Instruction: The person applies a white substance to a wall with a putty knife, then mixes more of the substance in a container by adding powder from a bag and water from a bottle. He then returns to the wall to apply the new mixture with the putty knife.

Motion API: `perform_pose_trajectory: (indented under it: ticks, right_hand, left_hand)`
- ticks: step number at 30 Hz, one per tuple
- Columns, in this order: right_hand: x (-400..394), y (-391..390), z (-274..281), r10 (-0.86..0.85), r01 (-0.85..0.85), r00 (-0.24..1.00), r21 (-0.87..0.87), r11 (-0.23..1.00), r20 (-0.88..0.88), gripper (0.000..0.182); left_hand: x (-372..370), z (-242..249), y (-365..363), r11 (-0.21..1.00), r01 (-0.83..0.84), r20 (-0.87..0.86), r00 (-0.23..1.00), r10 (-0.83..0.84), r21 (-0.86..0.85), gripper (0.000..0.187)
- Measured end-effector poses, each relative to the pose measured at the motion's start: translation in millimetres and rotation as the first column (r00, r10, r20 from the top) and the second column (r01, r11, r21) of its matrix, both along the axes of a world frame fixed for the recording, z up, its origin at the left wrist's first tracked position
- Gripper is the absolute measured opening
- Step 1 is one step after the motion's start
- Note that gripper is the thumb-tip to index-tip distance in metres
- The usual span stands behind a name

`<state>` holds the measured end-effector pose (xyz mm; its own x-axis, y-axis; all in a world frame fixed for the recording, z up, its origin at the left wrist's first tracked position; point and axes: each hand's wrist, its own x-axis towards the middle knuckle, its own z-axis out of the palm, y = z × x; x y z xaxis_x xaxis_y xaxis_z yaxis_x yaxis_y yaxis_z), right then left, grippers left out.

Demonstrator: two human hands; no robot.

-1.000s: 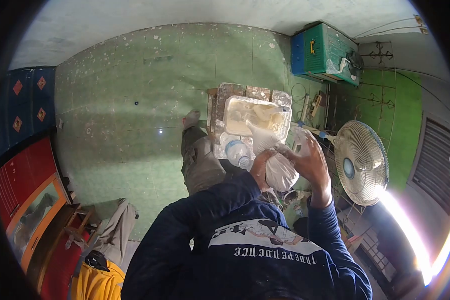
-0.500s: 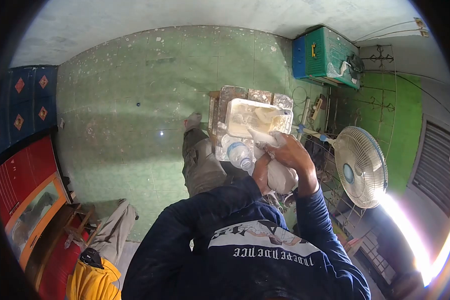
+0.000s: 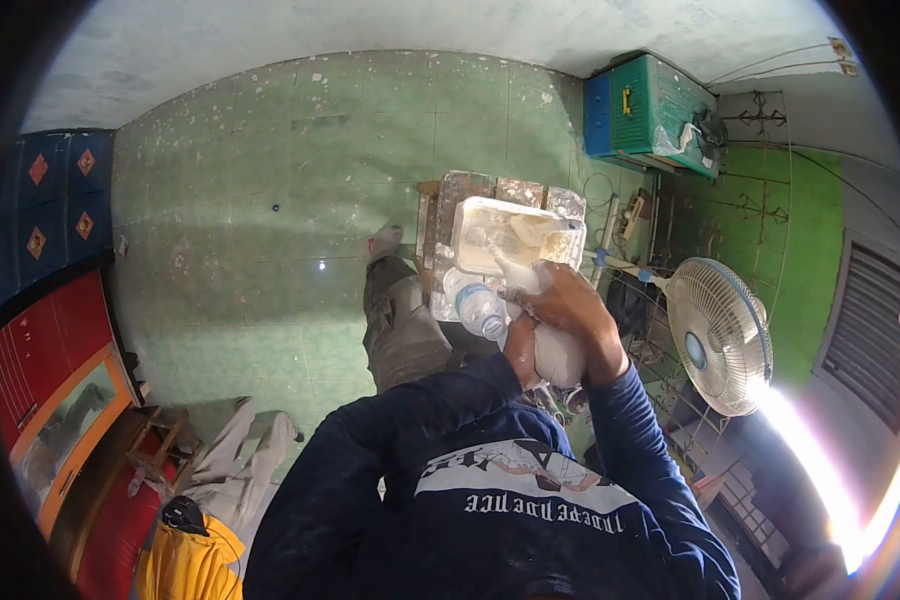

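Both my hands are on a smooth white rounded piece (image 3: 558, 357) with a narrow white neck-like end pointing into a tray. My left hand (image 3: 520, 350) grips it from the left, fingers partly hidden. Across its upper part lies my right hand (image 3: 570, 303), fingers bent round it and coated white. Just beyond my hands, the white rectangular tray (image 3: 457, 242) is smeared with pale paste. Another white piece (image 3: 538, 231) rests in it. A clear plastic bottle (image 3: 478, 305) with a blue label leans beside my left hand, its neck toward me.
The tray stands on a worn slatted wooden stool (image 3: 460, 188). A standing fan (image 3: 718, 335) is close on my right. Farther off is a green and blue cabinet (image 3: 660, 115). A person's grey-trousered legs (image 3: 235, 450) and a yellow garment (image 3: 192, 562) show at lower left.
My right hand has shifted slightly over the white piece, its fingers more tucked in. At lower left, the grey-trousered legs have moved a little to the right.
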<state>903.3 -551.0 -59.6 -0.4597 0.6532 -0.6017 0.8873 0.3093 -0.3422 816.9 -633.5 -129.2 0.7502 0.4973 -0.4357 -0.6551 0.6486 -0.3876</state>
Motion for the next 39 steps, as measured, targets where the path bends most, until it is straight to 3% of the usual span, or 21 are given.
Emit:
perform_pose_trajectory:
  ticks: [1, 3, 7, 10, 12, 16, 17, 18, 19, 20, 21, 22, 24, 25, 27, 28, 29, 30, 34, 36, 39]
  right_hand:
    - [1.5, -1.1, -8.5, 0.000, 0.000, 1.000, 0.000, 1.000, 0.000, 0.028]
    - [-2.7, -0.6, -18.1, -0.328, 0.330, 0.944, -0.082, 0.941, 0.036, 0.028]
    - [-10.9, 8.4, 12.9, -0.240, 0.237, 0.970, -0.091, 0.967, -0.026, 0.038]
    - [-6.1, 2.4, -0.3, -0.181, 0.181, 0.983, 0.000, 0.983, -0.028, 0.024]
    - [-11.9, 3.9, 1.8, -0.431, 0.432, 0.902, -0.097, 0.897, 0.031, 0.028]
    - [4.1, -11.7, -12.3, -0.399, 0.405, 0.908, 0.025, 0.914, -0.126, 0.043]
    - [13.6, -24.9, -19.5, -0.519, 0.518, 0.743, -0.128, 0.846, -0.423, 0.036]
    - [13.4, -27.8, -16.8, -0.604, 0.562, 0.470, -0.309, 0.767, -0.643, 0.030]
    - [13.4, -23.7, -14.8, -0.604, 0.562, 0.471, -0.309, 0.767, -0.643, 0.030]
    - [4.0, -8.1, 0.0, -0.412, 0.408, 0.807, -0.105, 0.907, -0.424, 0.033]
    - [-1.0, 1.1, 7.6, -0.157, 0.161, 0.982, 0.029, 0.987, -0.104, 0.036]
    - [2.4, -1.1, -0.6, -0.157, 0.161, 0.982, 0.029, 0.987, -0.104, 0.036]
    - [19.2, -14.0, -36.0, -0.471, 0.473, 0.804, -0.089, 0.876, -0.363, 0.043]
    - [27.5, -19.6, -51.7, -0.470, 0.472, 0.805, -0.090, 0.877, -0.363, 0.043]
    - [46.3, -29.4, -80.6, -0.615, 0.540, 0.526, -0.328, 0.775, -0.587, 0.043]
    - [57.2, -33.8, -94.3, -0.615, 0.541, 0.527, -0.327, 0.775, -0.587, 0.043]
    - [67.6, -37.6, -107.1, -0.256, 0.352, 0.767, 0.053, 0.934, -0.588, 0.042]
    - [69.3, -37.4, -109.2, 0.125, 0.065, 0.895, 0.403, 0.913, -0.427, 0.041]
    - [42.0, -22.2, -64.3, 0.015, 0.153, 0.879, 0.311, 0.938, -0.476, 0.039]
    - [2.0, -0.2, -9.0, -0.406, 0.418, 0.874, -0.014, 0.908, -0.267, 0.038]
    - [9.2, -4.2, -20.7, -0.398, 0.411, 0.873, -0.013, 0.911, -0.284, 0.038]
  left_hand:
    - [0.6, -1.2, -1.0, 1.000, 0.000, 0.000, 1.000, 0.000, 0.000, 0.051]
    - [-0.3, 3.7, 1.0, 1.000, 0.017, -0.059, 0.998, -0.017, 0.003, 0.051]
    - [-1.0, 10.1, 3.6, 0.998, 0.054, -0.085, 0.995, -0.057, -0.043, 0.051]
    - [0.5, 10.1, 1.2, 1.000, -0.025, -0.140, 0.990, 0.022, -0.019, 0.051]
    - [-3.8, 14.8, 6.4, 0.999, 0.034, -0.128, 0.991, -0.037, -0.026, 0.049]
    - [-5.9, 21.7, 9.5, 0.996, 0.068, -0.146, 0.986, -0.075, -0.053, 0.048]
    - [-4.2, 15.9, 4.7, 0.999, 0.012, -0.102, 0.995, -0.008, 0.042, 0.050]
    - [-1.5, 7.7, -0.1, 0.990, -0.047, -0.051, 0.997, 0.055, 0.134, 0.053]
    - [8.5, -6.7, -4.3, 0.990, -0.048, -0.050, 0.997, 0.055, 0.134, 0.053]
    - [24.3, -25.4, -8.5, 0.875, -0.261, -0.032, 0.954, 0.299, 0.408, 0.051]
    - [30.2, -29.5, -7.2, 0.643, -0.423, 0.055, 0.858, 0.511, 0.638, 0.051]
    - [30.6, -33.0, -10.4, 0.643, -0.423, 0.055, 0.858, 0.511, 0.638, 0.051]
    - [24.1, -28.1, -10.8, 0.746, -0.361, 0.059, 0.915, 0.398, 0.559, 0.049]
    - [22.0, -27.8, -13.5, 0.746, -0.362, 0.058, 0.915, 0.400, 0.559, 0.049]
    - [19.1, -27.2, -18.4, 0.946, -0.071, -0.165, 0.978, 0.129, 0.318, 0.049]
    - [15.1, -20.7, -14.6, 0.945, -0.071, -0.164, 0.978, 0.128, 0.318, 0.049]
    - [8.8, -7.5, -7.2, 0.979, -0.064, -0.125, 0.988, 0.089, 0.195, 0.049]
    - [5.0, 2.1, -2.1, 0.996, -0.050, -0.082, 0.995, 0.055, 0.069, 0.049]
    - [2.1, 15.1, 0.7, 0.989, -0.032, -0.277, 0.958, 0.072, 0.148, 0.048]
    - [-2.7, 19.8, 3.2, 0.981, 0.022, -0.269, 0.963, 0.031, 0.192, 0.049]
    - [-3.0, 23.6, 5.4, 0.998, -0.002, -0.222, 0.975, 0.017, 0.064, 0.049]
